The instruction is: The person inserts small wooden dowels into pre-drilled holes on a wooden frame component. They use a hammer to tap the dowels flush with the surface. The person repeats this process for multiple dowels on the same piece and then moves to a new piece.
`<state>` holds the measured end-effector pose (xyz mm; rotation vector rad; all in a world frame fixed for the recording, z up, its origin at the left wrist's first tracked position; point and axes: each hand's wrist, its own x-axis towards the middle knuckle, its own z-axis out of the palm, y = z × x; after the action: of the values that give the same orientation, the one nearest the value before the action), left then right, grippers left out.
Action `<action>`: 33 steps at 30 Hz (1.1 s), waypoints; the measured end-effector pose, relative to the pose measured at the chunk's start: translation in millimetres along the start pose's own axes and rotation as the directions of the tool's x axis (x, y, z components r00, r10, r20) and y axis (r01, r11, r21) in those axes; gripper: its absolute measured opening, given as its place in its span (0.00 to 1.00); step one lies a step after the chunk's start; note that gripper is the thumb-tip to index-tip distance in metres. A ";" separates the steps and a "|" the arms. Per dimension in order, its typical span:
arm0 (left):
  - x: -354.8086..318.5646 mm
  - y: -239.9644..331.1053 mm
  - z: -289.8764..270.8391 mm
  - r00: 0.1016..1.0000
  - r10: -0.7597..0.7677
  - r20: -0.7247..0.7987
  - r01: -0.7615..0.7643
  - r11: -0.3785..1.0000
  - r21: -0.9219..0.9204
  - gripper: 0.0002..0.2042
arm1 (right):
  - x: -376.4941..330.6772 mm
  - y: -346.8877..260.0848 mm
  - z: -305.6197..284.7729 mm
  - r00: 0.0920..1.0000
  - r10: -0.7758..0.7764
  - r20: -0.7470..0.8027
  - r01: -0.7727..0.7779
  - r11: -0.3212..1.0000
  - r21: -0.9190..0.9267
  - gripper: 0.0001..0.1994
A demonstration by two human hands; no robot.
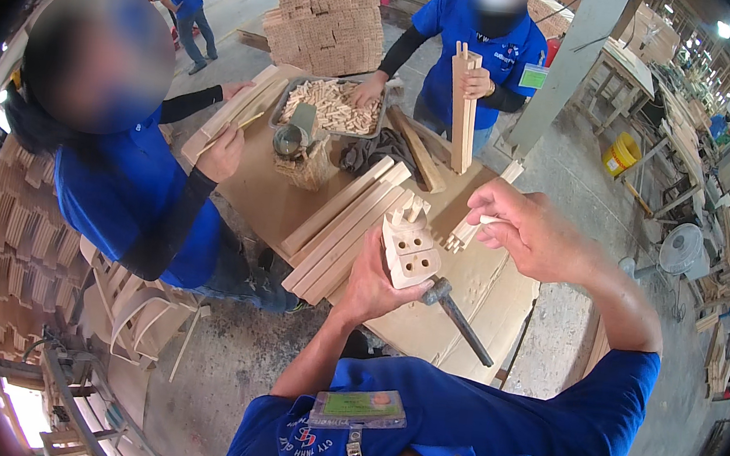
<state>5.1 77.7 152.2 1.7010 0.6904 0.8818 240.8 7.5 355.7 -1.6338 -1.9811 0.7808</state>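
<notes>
My left hand (366, 283) is wrapped round a bundle of pale wooden slats (412, 255), their ends facing up toward me. Several drilled holes show in those ends, and a pair of dowels (413, 211) sticks up at the far side of the bundle. Off to its right, my right hand (532, 240) is closed in a pinch on a short wooden dowel (492, 220), held apart from the slats. A hammer (461, 323) with a dark handle rests on the table, close to my left hand's fingertips.
More slats (343, 226) lie left on the worktable (472, 300). A tray (281, 113) of loose dowels, a jar (287, 140) and a dark cloth (370, 152) stand farther back. One co-worker (145, 189) at left holds a thin stick; another (480, 37) opposite holds upright slats (462, 110) beside a post (565, 71).
</notes>
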 end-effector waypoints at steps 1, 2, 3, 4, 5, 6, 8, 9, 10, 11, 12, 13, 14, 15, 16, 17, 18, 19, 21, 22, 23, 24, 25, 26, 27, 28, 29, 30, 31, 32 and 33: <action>0.6 -0.1 0.1 1.000 -0.008 0.008 0.008 1.000 -0.006 0.54 | -0.6 -4.1 -3.2 1.000 0.018 0.003 -0.018 0.999 -0.042 0.11; 0.6 -0.1 0.1 1.000 -0.015 0.015 0.016 1.000 -0.011 0.54 | -0.5 -6.0 -4.9 1.000 -0.015 0.006 0.015 0.995 -0.103 0.11; 0.5 -0.1 0.3 1.000 -0.023 0.021 0.024 1.000 -0.016 0.54 | -0.1 -7.1 -6.3 0.999 -0.048 0.011 0.049 0.985 -0.164 0.11; 0.7 -0.3 0.7 0.999 -0.028 0.021 0.028 0.999 -0.031 0.53 | 0.9 -7.0 -6.8 0.996 -0.083 0.018 0.085 0.971 -0.224 0.11; 0.7 -0.6 1.1 0.999 -0.032 0.019 0.033 0.998 -0.045 0.53 | 2.8 -6.7 -6.2 0.997 -0.083 0.006 0.082 0.961 -0.263 0.10; 0.3 -0.8 1.4 0.999 -0.037 0.017 0.038 0.998 -0.060 0.53 | 5.2 -6.3 -5.1 0.996 -0.085 -0.005 0.079 0.950 -0.301 0.10; 0.1 2.0 0.8 1.000 -0.027 0.005 0.027 1.000 -0.009 0.53 | 8.0 -4.0 -3.9 0.994 -0.105 -0.030 0.089 0.938 -0.334 0.09; 0.0 3.4 0.5 1.000 -0.022 -0.001 0.022 1.000 0.017 0.53 | 9.0 -2.2 -2.9 0.992 -0.121 -0.041 0.101 0.939 -0.328 0.08; 0.0 4.7 0.6 1.000 -0.022 -0.003 0.022 0.999 0.030 0.53 | 9.7 -0.2 -1.6 0.989 -0.136 -0.055 0.112 0.940 -0.322 0.08; 0.4 6.1 1.0 1.000 -0.021 -0.004 0.021 0.999 0.042 0.53 | 11.8 4.1 -0.4 0.977 -0.199 -0.073 0.173 0.947 -0.270 0.08; 1.4 7.0 1.1 1.000 -0.021 -0.004 0.021 0.998 0.055 0.53 | 15.0 9.9 0.3 0.961 -0.259 -0.096 0.234 0.947 -0.218 0.07; 0.4 6.4 1.6 1.000 -0.019 -0.008 0.019 0.999 0.035 0.54 | 18.1 11.6 1.9 0.943 -0.313 -0.116 0.294 0.943 -0.159 0.07; 1.0 5.4 1.9 1.000 -0.017 -0.011 0.017 1.000 0.015 0.54 | 19.3 11.2 0.8 0.958 -0.272 -0.091 0.263 0.960 -0.101 0.06; 1.4 4.5 2.3 1.000 -0.015 -0.014 0.015 1.000 -0.006 0.54 | 19.9 8.7 -1.9 0.971 -0.231 -0.064 0.229 0.973 -0.043 0.05; 1.3 4.7 3.1 1.000 -0.029 -0.009 0.029 1.000 -0.010 0.54 | 20.5 5.0 -2.9 0.981 -0.189 -0.033 0.189 0.982 0.013 0.05; 1.1 4.8 3.0 0.999 -0.044 -0.004 0.044 0.999 -0.015 0.53 | 21.1 2.9 -1.3 0.987 -0.161 -0.011 0.161 0.985 0.060 0.04; 0.1 5.1 2.7 0.998 -0.058 0.000 0.058 0.998 -0.019 0.53 | 22.0 0.9 1.2 0.991 -0.134 0.012 0.132 0.986 0.106 0.04; 0.6 5.0 2.2 0.998 -0.064 0.005 0.064 0.998 -0.021 0.53 | 23.1 -1.6 2.4 0.993 -0.111 0.030 0.105 0.983 0.148 0.05; -1.0 5.0 3.2 0.998 -0.066 -0.009 0.066 0.997 -0.041 0.51 | 24.4 -6.1 5.3 0.989 -0.142 0.032 0.142 0.990 0.005 0.06; 0.0 9.2 3.3 0.997 -0.074 -0.017 0.072 0.996 -0.059 0.50 | 24.9 -7.3 6.1 0.987 -0.157 0.032 0.158 0.985 -0.069 0.07; 0.6 12.6 3.3 0.996 -0.081 -0.026 0.079 0.994 -0.077 0.49 | 26.2 -5.2 8.5 0.980 -0.197 0.039 0.200 0.976 -0.091 0.08; 0.7 14.0 3.5 0.997 -0.077 -0.027 0.076 0.996 -0.056 0.49 | 28.3 -0.6 12.5 0.970 -0.238 0.048 0.242 0.964 -0.112 0.08; 1.0 15.4 3.0 0.997 -0.072 -0.030 0.071 0.997 -0.033 0.49 | 30.6 2.8 16.0 0.958 -0.280 0.058 0.286 0.949 -0.133 0.09; 1.4 16.4 2.7 0.997 -0.066 -0.034 0.066 0.998 -0.010 0.48 | 32.3 4.7 19.2 0.946 -0.320 0.050 0.324 0.935 -0.142 0.08; 2.0 17.1 2.5 0.998 -0.045 -0.041 0.045 0.999 0.012 0.48 | 33.5 6.1 22.3 0.932 -0.360 0.042 0.362 0.920 -0.151 0.07; 2.3 17.3 2.7 0.998 -0.026 -0.052 0.027 0.999 0.034 0.47 | 35.2 5.8 24.7 0.916 -0.399 0.038 0.400 0.903 -0.160 0.06; 2.6 17.9 2.8 0.998 -0.006 -0.060 0.010 0.998 0.057 0.47 | 35.8 3.8 24.6 0.917 -0.391 0.075 0.398 0.892 -0.213 0.06; 2.5 19.2 2.7 0.998 -0.005 -0.057 0.009 0.997 0.073 0.47 | 35.6 -0.1 22.5 0.918 -0.380 0.112 0.396 0.879 -0.267 0.07; 2.1 22.8 2.7 0.998 -0.005 -0.055 0.010 0.996 0.089 0.47 | 35.5 -5.3 20.2 0.918 -0.367 0.150 0.396 0.862 -0.317 0.07; 1.7 24.3 3.0 0.999 -0.005 -0.052 0.010 0.994 0.105 0.47 | 35.7 -12.5 18.5 0.905 -0.379 0.195 0.425 0.826 -0.370 0.08; 0.9 21.5 3.5 0.999 0.007 -0.042 -0.002 0.994 0.107 0.47 | 36.4 -21.0 17.1 0.890 -0.387 0.240 0.455 0.786 -0.419 0.08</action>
<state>9.0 70.5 172.4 1.7835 0.7749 0.9000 207.2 38.0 356.9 -1.2894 -2.6662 0.2578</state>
